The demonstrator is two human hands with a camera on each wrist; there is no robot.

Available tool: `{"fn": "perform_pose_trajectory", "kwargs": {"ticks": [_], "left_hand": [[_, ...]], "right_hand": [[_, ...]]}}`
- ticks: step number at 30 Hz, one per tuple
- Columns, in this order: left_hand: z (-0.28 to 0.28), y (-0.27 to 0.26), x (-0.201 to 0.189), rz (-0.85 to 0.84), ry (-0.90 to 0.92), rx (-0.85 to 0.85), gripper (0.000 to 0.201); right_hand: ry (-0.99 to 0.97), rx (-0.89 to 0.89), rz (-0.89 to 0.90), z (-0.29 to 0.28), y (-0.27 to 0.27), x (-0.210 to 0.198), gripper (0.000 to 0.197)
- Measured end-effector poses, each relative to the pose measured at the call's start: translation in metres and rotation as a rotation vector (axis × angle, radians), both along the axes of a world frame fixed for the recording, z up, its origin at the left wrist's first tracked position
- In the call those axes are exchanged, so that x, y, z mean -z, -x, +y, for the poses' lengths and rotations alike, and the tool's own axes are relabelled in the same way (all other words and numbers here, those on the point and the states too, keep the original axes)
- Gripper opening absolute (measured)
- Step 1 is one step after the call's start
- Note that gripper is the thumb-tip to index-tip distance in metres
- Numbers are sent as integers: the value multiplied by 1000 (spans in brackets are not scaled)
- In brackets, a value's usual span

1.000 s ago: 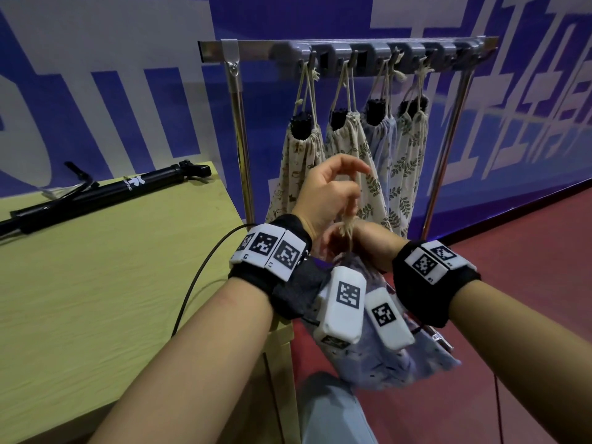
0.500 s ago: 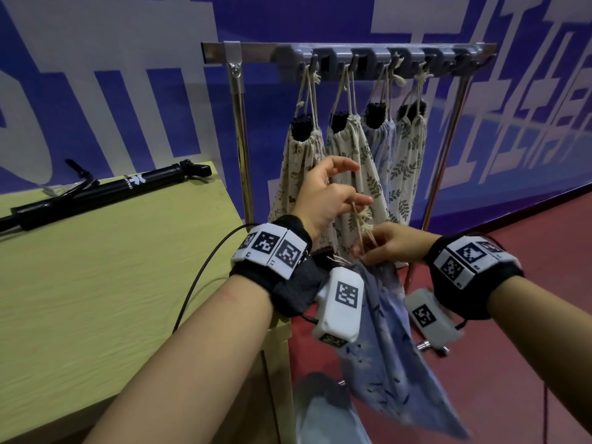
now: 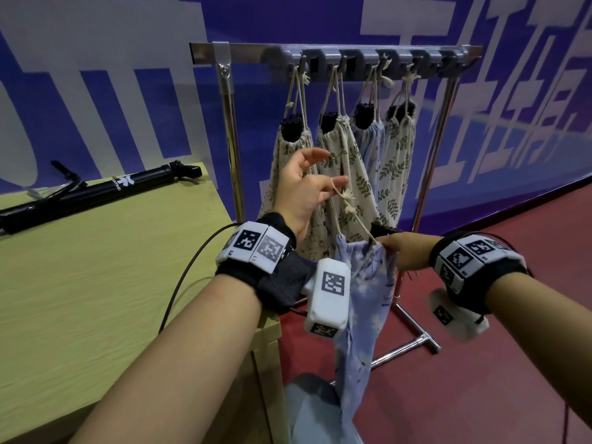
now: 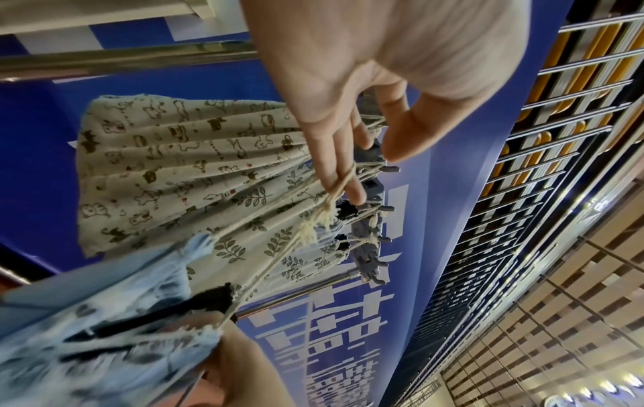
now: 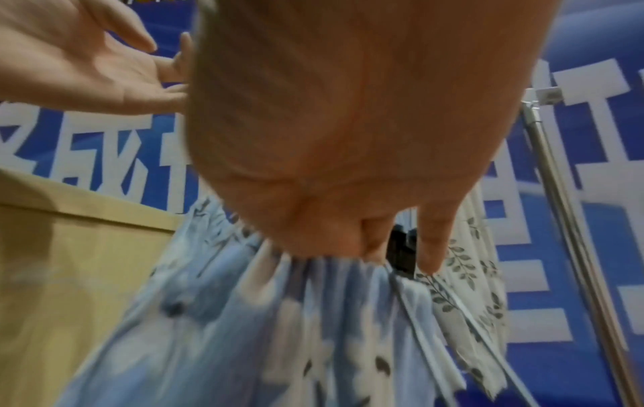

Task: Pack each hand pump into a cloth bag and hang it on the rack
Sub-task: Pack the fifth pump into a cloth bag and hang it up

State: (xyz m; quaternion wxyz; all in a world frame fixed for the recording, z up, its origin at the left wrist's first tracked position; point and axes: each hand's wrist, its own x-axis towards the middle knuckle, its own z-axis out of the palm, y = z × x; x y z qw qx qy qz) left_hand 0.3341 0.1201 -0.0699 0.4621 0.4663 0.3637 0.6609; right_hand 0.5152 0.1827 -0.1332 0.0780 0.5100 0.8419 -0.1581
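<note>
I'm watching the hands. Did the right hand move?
Yes. The right hand slid rightward, away from the table edge, pulling the blue bag mouth.

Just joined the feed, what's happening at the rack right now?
A person is closing up a blue cloth bag with a pump in it. The right hand grips the gathered mouth, while the left hand has the drawstring looped over its fingers. Four packed bags already hang on the rack. One more hand pump lies on the table.
</note>
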Motion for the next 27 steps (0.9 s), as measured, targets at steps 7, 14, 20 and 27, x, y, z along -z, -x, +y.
{"fn": "perform_pose_trajectory", "kwargs": {"ticks": [7,14,20,27], "left_hand": [[2,6,-1,-61,-26,-7,41],[4,3,3,361,-73,11,47],[7,11,-1,50,36,46,44],[1,8,0,106,79,91,43]], "right_hand": [[-480,-3,-175,5,-9,9,17],[-824,-44,41,0,5,9,31],[-540,-204,183,-9,21,31,26],[-416,-297,-250,-10,9,46,37]]}}
